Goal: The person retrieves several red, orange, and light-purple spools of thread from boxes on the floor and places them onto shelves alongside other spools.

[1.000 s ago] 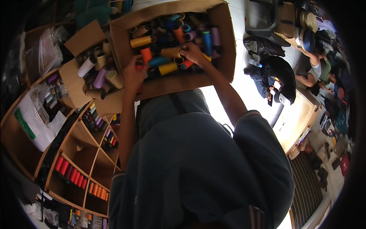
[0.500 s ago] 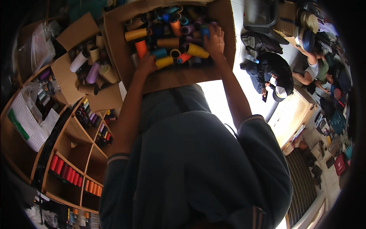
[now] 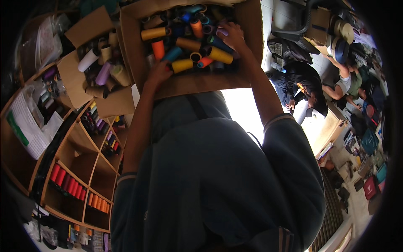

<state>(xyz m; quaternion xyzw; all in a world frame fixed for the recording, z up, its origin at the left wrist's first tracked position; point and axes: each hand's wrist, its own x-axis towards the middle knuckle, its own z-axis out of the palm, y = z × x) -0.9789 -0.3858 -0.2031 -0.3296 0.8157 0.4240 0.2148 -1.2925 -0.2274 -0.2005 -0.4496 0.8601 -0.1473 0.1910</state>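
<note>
The person is leaning over a large cardboard box (image 3: 197,84), both bare hands dipping inside it among jumbled thread spools. The left hand (image 3: 159,73) is resting at the near left corner, lying just beside a yellow spool (image 3: 182,65) and a teal spool (image 3: 172,54); its fingers are bending inward, but shadow is hiding the tips, so whether they are holding anything cannot be told. The right hand (image 3: 236,38) is sitting over the right side of the box, its fingers partly curling and touching a purple spool (image 3: 223,31); how firmly they are closing on it cannot be told. Just below that hand, a dark blue spool (image 3: 218,43) and a second yellow spool (image 3: 220,55) are lying tilted, while a brown spool (image 3: 188,44) is lying between the hands. An orange spool (image 3: 158,49) is standing near the left wall. To the left, a smaller open carton (image 3: 73,77) is holding a white spool (image 3: 88,60) and others. Below it, a wooden shelf (image 3: 95,169) is holding a row of red spools (image 3: 67,181). At the right, a person in dark clothes (image 3: 305,77) is sitting well apart from the box
</note>
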